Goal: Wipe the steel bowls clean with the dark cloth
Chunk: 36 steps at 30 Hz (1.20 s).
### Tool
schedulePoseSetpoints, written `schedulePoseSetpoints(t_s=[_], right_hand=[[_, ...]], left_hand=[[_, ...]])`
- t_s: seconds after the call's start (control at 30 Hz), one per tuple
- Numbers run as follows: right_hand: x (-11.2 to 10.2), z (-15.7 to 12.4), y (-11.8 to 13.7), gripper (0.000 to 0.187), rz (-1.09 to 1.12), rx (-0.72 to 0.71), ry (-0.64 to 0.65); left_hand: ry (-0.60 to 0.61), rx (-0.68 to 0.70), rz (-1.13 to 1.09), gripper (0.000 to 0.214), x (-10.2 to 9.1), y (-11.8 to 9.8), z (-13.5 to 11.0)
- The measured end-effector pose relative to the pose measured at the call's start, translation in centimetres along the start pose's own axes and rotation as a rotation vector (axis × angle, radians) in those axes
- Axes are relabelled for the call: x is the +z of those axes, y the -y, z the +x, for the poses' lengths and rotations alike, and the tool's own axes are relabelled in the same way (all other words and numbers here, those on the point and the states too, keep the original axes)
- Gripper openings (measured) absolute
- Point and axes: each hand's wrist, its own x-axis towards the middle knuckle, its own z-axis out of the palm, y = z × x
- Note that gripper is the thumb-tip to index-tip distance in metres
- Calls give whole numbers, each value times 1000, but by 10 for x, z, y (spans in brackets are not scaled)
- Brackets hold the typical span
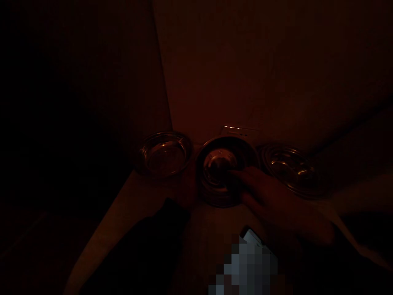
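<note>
Middle bowl [211,196] (round, shiny) shows reddish glints in near-darkness.

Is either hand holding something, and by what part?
It's too dark to tell. The right hand reaches over the right side of the middle bowl; the left hand is by its left side.

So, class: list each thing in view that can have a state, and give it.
Left bowl: upright, uncovered; contents too dark to tell.
Middle bowl: upright, uncovered.
Right dish: which way up, unclear.
Screen: lit, mostly pixelated.
Right hand: fingers over middle bowl; grip unclear.
Left hand: beside middle bowl; grip unclear.
</note>
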Motion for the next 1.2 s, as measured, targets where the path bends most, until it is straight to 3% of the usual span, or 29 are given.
schedulePoseSetpoints(t_s=[0.2,0.37,0.5,0.7,0.83,1.03,1.2], right_hand=[[1,-1,-7,24,193,104,-67],[6,-3,-11,32,327,219,-80],[9,-2,-13,50,332,108,-155],[3,0,-12,37,206,-141,-298],[9,0,-12,38,161,-198,-158],[12,-7,-4,49,149,-170,165],[-2,-9,9,33,135,-142,264]], left_hand=[[30,5,28,44,-1,2,1],[-24,17,34,43,0,5,1],[-25,-10,21,43,2,-1,-1],[39,6,19,39,5,-11,-3],[26,79,85,34,0,-2,1],[-24,3,59,39,-1,2,2],[-26,-33,16,41,1,2,2]])
